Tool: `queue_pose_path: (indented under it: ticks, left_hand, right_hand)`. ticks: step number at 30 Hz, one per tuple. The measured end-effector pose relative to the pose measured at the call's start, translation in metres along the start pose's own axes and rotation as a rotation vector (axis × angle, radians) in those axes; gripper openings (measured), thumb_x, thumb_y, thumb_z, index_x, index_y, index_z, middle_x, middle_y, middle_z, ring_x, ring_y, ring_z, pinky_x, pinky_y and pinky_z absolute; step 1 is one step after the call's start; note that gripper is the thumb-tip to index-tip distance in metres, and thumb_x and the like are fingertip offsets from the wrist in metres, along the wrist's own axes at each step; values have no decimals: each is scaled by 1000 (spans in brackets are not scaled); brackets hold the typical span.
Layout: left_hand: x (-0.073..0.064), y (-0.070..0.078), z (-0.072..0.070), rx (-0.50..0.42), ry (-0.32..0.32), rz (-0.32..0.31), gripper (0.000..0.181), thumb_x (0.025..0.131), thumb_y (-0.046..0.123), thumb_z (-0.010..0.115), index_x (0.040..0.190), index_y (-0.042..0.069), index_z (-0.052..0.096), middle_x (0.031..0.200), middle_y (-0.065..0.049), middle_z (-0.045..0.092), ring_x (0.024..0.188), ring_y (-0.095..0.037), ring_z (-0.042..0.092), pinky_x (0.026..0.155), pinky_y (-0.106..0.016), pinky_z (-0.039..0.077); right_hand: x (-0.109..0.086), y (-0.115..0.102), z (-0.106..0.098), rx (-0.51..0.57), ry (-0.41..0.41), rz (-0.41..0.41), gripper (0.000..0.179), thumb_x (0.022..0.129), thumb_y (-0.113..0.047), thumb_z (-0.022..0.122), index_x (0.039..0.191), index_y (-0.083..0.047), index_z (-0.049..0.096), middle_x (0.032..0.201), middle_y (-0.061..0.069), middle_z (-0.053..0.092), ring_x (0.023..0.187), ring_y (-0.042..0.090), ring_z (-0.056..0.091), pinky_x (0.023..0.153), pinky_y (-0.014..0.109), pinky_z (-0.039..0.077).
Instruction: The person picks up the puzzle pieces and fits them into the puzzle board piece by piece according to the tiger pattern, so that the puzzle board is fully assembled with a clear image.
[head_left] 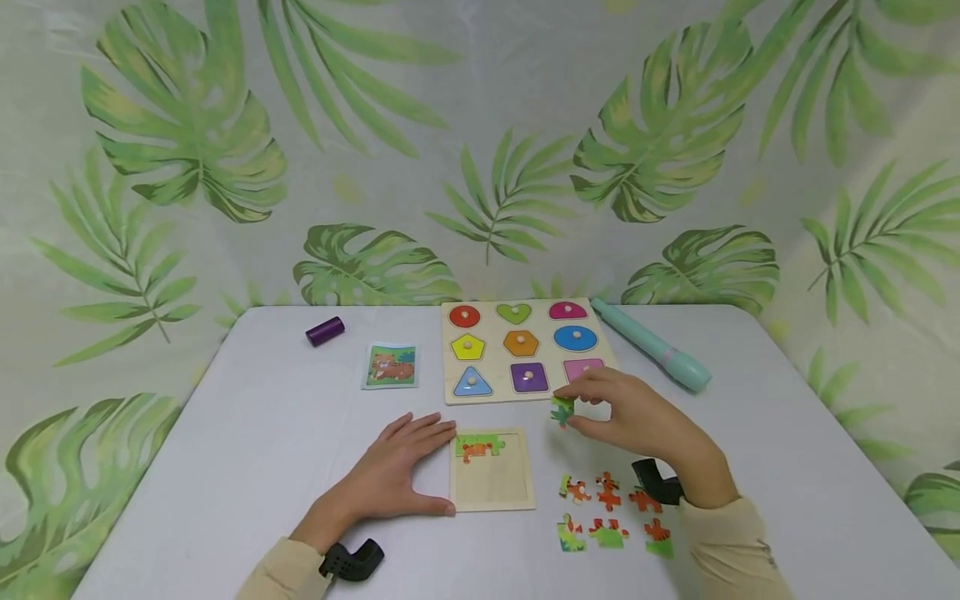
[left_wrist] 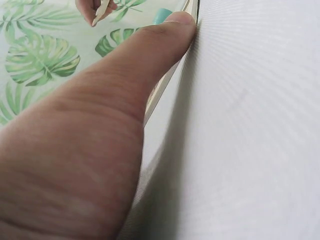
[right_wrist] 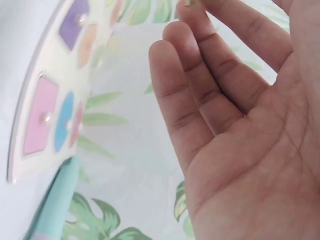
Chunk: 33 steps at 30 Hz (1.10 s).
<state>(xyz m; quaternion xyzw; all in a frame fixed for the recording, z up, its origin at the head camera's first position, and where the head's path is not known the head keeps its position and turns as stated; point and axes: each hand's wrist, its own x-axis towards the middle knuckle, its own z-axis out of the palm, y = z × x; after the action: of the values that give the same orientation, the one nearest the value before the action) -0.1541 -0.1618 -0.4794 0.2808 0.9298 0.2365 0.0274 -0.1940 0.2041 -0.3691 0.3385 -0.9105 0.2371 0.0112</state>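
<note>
Between thumb and fingertips my right hand [head_left: 633, 414] pinches a green puzzle piece [head_left: 562, 411], held above the table right of a wooden puzzle frame [head_left: 530, 479]. In the right wrist view, only a sliver of that piece shows at the top edge. My left hand [head_left: 393, 471] lies spread at the frame's left side, thumb and fingertips touching its edge. Joined puzzle pieces [head_left: 477, 447], orange and green, lie in the frame's upper left. Below my right hand, several loose puzzle pieces [head_left: 607, 492] lie on the table in two rows, one partly hidden by the wrist camera.
A board of knobbed shapes [head_left: 495, 367] stands behind the frame. Beside it at the right lies a teal stick-like object [head_left: 652, 343]. A small picture card [head_left: 391, 366] and a purple cylinder [head_left: 326, 332] lie back left. Leaf-printed cloth [head_left: 495, 192] hangs behind the table.
</note>
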Motion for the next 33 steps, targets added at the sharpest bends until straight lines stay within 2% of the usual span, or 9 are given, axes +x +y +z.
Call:
queue_pose_path:
  ticks: [8, 12, 17, 21, 28, 33]
  left_hand:
    - [-2, 0, -1, -11, -3, -3, 108, 72, 82, 72, 157, 21, 46, 161, 8, 45, 155, -17, 29, 130, -49, 14]
    - [-4, 1, 1, -21, 2, -8, 106, 72, 81, 74, 156, 21, 48, 160, 8, 47, 155, -18, 30, 130, -50, 14]
    - [-8, 3, 4, -52, -23, -16, 106, 72, 81, 73, 156, 22, 48, 160, 9, 46, 155, -18, 30, 130, -51, 14]
    - [-7, 3, 6, -44, -19, -13, 105, 73, 83, 71, 156, 22, 48, 160, 10, 46, 155, -18, 30, 130, -51, 14]
    - [-4, 1, 3, -33, -2, -9, 106, 72, 83, 71, 156, 22, 48, 160, 9, 46, 155, -18, 30, 130, -51, 15]
    - [-1, 1, 2, -26, 4, -12, 107, 72, 84, 71, 156, 23, 47, 160, 9, 46, 155, -18, 30, 130, -51, 15]
  right_hand:
    - [4, -6, 2, 40, -31, 13, 34, 90, -19, 81, 124, -19, 75, 112, -8, 68, 97, 12, 61, 82, 31, 59]
    - [2, -3, 9, 46, -39, 1, 33, 91, -20, 81, 123, -20, 75, 111, -10, 69, 98, 13, 62, 84, 34, 60]
    - [-1, 0, 19, 61, -71, 13, 31, 92, -25, 79, 123, -20, 75, 116, -10, 70, 101, 16, 64, 86, 39, 61]
    - [2, -3, 25, 74, -101, 16, 30, 94, -25, 77, 123, -19, 75, 116, -11, 70, 104, 19, 64, 89, 41, 61]
    - [12, -8, 31, 3, -124, -50, 29, 94, -28, 77, 122, -22, 76, 118, -10, 69, 108, 13, 64, 91, 33, 60]
    - [17, -12, 37, -26, -133, -64, 27, 94, -28, 77, 120, -21, 77, 116, -10, 69, 106, 12, 62, 91, 32, 60]
